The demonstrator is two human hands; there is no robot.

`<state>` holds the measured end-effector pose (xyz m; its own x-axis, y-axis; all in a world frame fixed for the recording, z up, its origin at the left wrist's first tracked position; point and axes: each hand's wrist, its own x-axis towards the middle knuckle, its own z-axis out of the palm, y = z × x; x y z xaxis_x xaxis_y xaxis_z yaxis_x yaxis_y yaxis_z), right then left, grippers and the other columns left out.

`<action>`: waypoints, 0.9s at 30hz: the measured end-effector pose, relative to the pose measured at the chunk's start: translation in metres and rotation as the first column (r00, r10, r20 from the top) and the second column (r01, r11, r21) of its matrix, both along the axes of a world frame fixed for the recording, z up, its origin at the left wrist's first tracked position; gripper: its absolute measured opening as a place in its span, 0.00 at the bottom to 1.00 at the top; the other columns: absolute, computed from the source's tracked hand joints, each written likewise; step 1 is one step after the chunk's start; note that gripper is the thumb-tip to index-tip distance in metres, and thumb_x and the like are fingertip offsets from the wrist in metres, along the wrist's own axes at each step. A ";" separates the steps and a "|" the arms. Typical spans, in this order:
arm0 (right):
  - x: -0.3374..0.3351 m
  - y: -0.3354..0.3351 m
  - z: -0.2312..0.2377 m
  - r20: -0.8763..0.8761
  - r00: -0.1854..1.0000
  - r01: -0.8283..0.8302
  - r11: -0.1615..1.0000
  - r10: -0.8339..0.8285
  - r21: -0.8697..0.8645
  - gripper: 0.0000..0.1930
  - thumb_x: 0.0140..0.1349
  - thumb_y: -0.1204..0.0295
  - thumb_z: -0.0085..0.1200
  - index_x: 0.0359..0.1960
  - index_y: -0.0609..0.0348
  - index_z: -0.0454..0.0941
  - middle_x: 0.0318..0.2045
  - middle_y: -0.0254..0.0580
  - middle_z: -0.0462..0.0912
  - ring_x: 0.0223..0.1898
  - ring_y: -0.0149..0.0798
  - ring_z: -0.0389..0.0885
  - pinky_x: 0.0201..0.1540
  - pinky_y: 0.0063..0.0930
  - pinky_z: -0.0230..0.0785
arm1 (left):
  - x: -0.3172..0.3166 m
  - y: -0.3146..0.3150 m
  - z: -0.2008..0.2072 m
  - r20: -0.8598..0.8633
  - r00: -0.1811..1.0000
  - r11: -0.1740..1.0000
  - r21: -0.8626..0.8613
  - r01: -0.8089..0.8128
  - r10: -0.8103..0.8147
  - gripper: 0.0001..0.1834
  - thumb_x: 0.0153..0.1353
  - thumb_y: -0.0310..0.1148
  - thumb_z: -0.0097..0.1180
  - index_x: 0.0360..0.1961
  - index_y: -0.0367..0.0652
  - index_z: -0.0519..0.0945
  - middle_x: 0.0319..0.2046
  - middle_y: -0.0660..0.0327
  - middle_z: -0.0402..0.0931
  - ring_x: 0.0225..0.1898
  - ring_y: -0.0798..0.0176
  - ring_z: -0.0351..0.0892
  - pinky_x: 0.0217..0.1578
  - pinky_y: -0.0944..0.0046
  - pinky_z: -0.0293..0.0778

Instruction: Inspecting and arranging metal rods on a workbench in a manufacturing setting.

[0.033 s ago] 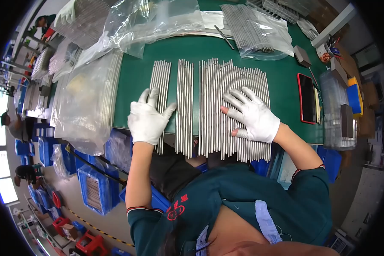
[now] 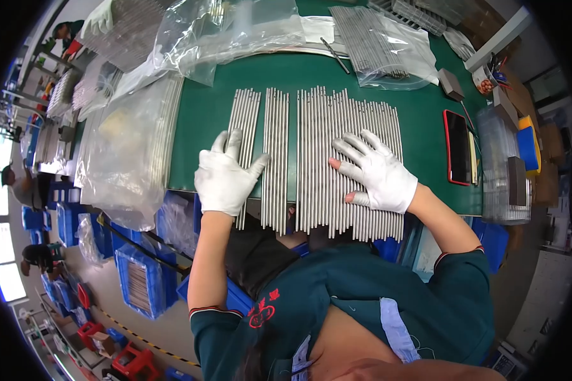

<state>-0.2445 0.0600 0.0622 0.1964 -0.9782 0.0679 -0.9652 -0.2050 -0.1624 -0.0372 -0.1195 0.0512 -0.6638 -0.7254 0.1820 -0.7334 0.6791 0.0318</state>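
Note:
Slim metal rods lie side by side in three groups on the green table point(image 2: 200, 114), their near ends jutting past its front edge. In a white glove, my left hand point(image 2: 224, 181) rests on the left group of rods point(image 2: 245, 114), fingers spread and thumb reaching toward the middle group of rods point(image 2: 275, 146). Across the wide right group of rods point(image 2: 313, 159) lies my right hand point(image 2: 382, 176), flat and open. Its glove leaves the thumb tip and one fingertip bare. Neither hand is closed around a rod.
Bagged rods point(image 2: 368, 47) and clear plastic bags point(image 2: 235, 28) lie along the far side. Plastic-covered stock point(image 2: 124, 146) stands at left. On the right are a red-edged phone point(image 2: 457, 146), dark blocks point(image 2: 450, 84) and clear trays point(image 2: 496, 171). A blue crate point(image 2: 143, 282) sits below left.
My left hand has shifted slightly right, and the left group of rods has slid with it toward the middle group. My right hand has stayed in place.

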 end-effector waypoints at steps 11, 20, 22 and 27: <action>-0.017 0.024 0.003 -0.050 0.996 0.072 0.997 -0.071 0.019 0.31 0.50 0.47 0.43 0.51 0.56 0.66 0.54 0.50 0.63 0.57 0.50 0.58 0.60 0.46 0.45 | -0.018 0.018 -0.006 -0.218 0.976 0.997 0.070 0.011 0.004 0.18 0.48 0.34 0.50 0.44 0.48 0.73 0.43 0.58 0.72 0.35 0.54 0.73 0.33 0.58 0.73; -0.009 0.018 0.001 -0.050 0.995 0.090 0.996 -0.089 0.021 0.32 0.51 0.47 0.43 0.52 0.56 0.65 0.54 0.52 0.63 0.57 0.50 0.57 0.60 0.47 0.43 | 0.027 -0.019 -0.016 -0.162 0.986 0.999 0.010 0.033 -0.031 0.13 0.54 0.33 0.47 0.41 0.54 0.76 0.45 0.65 0.72 0.35 0.57 0.75 0.34 0.59 0.73; -0.007 0.015 0.000 -0.058 0.995 0.087 0.996 -0.085 0.025 0.33 0.50 0.47 0.43 0.53 0.56 0.64 0.54 0.52 0.62 0.57 0.51 0.57 0.60 0.47 0.43 | 0.023 -0.014 -0.017 -0.144 0.988 0.998 0.000 0.063 -0.063 0.14 0.55 0.33 0.45 0.43 0.53 0.74 0.45 0.66 0.72 0.33 0.56 0.75 0.32 0.59 0.74; 0.004 0.002 0.001 -0.037 0.998 0.055 0.998 -0.054 0.016 0.32 0.52 0.47 0.42 0.54 0.57 0.63 0.55 0.53 0.61 0.58 0.51 0.55 0.61 0.47 0.41 | -0.001 0.015 -0.012 -0.121 0.984 0.991 -0.023 0.132 -0.134 0.15 0.53 0.36 0.48 0.43 0.48 0.73 0.46 0.58 0.71 0.29 0.55 0.75 0.30 0.58 0.73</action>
